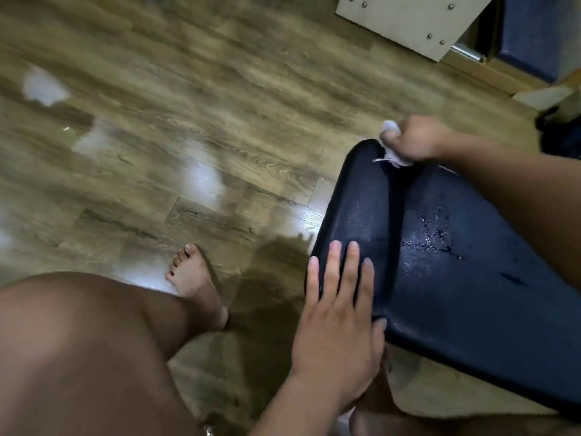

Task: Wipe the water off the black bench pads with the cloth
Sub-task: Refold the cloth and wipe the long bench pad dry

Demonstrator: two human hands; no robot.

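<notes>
My right hand bunches a small, soft white cloth in a closed grip at the far end of the black padded vinyl bench pad. My left hand lies flat and open, bracing its near edge. Water beads look slippery.

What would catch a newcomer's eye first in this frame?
First, the black bench pad at lower right, with water droplets glistening near its middle. At its far end the right hand presses a bunched white cloth onto the pad, while the left hand lies flat, fingers spread, on the near left edge. A bare foot stands on the wood-plank floor to the left.
</notes>
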